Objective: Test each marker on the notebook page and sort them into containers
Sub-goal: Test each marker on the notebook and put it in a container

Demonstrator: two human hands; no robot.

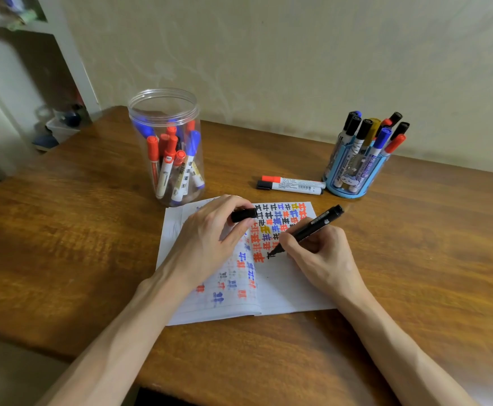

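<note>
In the head view, the right hand (324,256) gripped the black marker (312,227) in a writing hold. Its fingers curled round the barrel, and the wrist rested on the notebook page (283,288) near the table's (63,244) front edge. The marker's long axis ran from its tip, touching the page, up toward the back-right corner. The left hand (207,238), palm down, pinched the black cap (244,214) between thumb and fingers, up-left of that tip. Recapping would probably need the 2 brought into line.

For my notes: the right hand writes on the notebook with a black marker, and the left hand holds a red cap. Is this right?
Not quite. The head view shows the cap in the left hand is black, not red; the rest stands.
</note>
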